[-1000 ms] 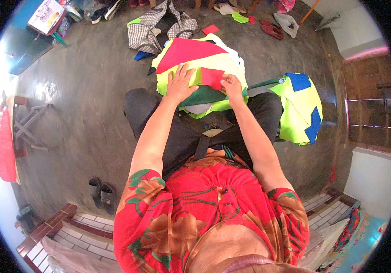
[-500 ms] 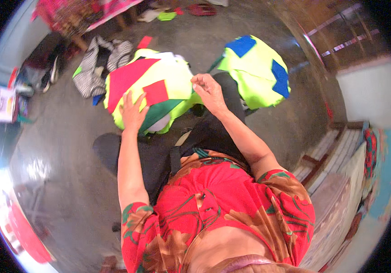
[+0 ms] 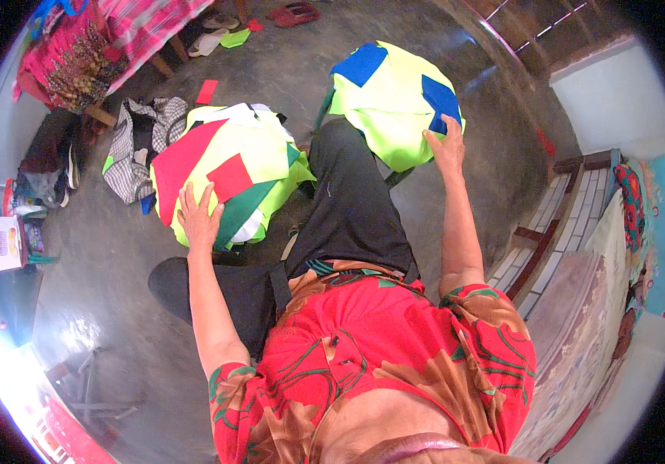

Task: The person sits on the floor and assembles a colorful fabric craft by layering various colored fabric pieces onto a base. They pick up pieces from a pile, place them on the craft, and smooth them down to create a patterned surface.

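Note:
A heap of bright yellow, red, green and white cloth pieces [image 3: 271,151] sits in front of me at the left. On its near side lies my left hand [image 3: 199,219], fingers spread over the red and yellow cloth. To the right, beyond my knee, is a second heap, draped in yellow cloth [image 3: 383,116] with blue cloth patches [image 3: 440,101] on it. My right hand [image 3: 447,148] touches the right edge of this heap beside a blue patch, thumb and fingers apart. What lies under both heaps is hidden.
Checked cloth [image 3: 127,158] lies on the floor left of the heaps, near a small red scrap [image 3: 206,92]. A table with a pink cloth [image 3: 147,31] stands at the far left. Wooden furniture with pale slats [image 3: 537,232] is at my right. Shoes [image 3: 207,42] lie far off.
My right hand has moved from beside the left heap over to the right heap. My left hand stays on the left heap. The whole view has shifted a little.

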Tool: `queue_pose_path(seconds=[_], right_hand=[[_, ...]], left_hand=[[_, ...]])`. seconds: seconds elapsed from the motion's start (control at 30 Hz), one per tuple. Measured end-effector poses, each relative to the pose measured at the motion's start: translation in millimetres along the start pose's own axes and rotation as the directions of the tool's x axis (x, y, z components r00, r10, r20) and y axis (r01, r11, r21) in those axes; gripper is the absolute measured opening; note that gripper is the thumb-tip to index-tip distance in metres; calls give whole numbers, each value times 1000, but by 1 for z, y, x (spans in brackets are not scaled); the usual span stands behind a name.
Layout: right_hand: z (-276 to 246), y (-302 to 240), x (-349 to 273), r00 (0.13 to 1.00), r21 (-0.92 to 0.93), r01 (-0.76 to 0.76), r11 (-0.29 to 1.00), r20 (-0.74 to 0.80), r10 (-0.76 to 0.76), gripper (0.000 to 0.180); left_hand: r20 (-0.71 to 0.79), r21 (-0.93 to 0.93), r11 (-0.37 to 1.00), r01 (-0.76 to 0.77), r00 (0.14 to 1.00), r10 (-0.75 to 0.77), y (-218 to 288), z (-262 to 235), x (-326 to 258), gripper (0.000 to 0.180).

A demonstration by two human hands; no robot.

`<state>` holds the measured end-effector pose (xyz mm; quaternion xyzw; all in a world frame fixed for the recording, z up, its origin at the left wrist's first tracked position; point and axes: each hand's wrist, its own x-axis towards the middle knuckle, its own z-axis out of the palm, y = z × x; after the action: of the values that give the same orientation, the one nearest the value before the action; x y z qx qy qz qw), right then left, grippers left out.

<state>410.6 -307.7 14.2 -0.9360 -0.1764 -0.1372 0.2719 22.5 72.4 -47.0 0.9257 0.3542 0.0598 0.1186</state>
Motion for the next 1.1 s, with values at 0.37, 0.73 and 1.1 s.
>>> queue_pose_path(seconds=[0.37,0.73,1.1], right_hand=[[14,23,1,969,-51,106,993,-221,-115,16],[-29,-58,15,938,529,19,848,-303,167,23],[34,-174,-62,577,505,-816,-281,732,-362,37]], left_hand=[[-50,-39,999,-34,998,32,-2,2,0,58],[-96,-107,993,-48,995,37,-3,-2,-3,59],[102,-949,287,130,988,-112,40,-29,-30,50]])
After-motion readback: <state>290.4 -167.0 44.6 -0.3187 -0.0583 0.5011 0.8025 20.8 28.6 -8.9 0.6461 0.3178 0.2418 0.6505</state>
